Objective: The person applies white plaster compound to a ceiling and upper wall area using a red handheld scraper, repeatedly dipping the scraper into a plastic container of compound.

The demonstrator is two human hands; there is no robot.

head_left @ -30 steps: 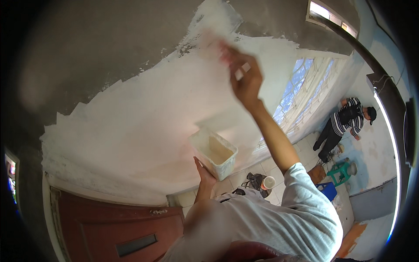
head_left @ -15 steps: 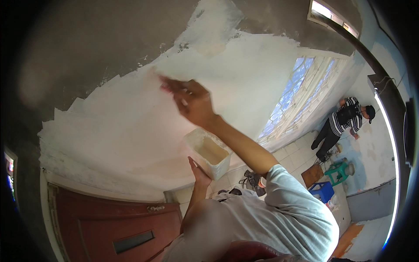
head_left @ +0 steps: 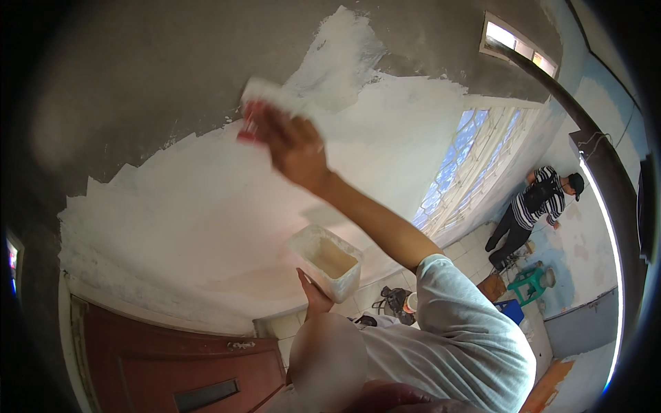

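The relation that counts most is between the red-and-white scraper (head_left: 256,110) and the ragged border on the wall (head_left: 392,151) where the white coat (head_left: 200,186) meets the grey band (head_left: 158,76): the scraper lies over that border, just up and to the left of the right hand (head_left: 298,151), which is clearly the nearer hand. The right hand's fingers are pressed together around the red part, pinching it, though blur hides where each one sits. The scraper's red end points down and to the left, while its broad pale edge is turned upward toward the grey; that edge seems to slope from upper left to lower right, yet the blur leaves its true long axis uncertain, and I cannot tell whether it touches the wall. Well below, the left hand (head_left: 317,294) holds the white tub (head_left: 348,283) at its lower left side, one digit laid up along it and the other fingers hidden behind. The tub sits below and left of the right forearm (head_left: 379,224), apart from it, its mouth facing up toward the head and its long axis slanting from upper left to lower right, with pale paste (head_left: 330,258) inside
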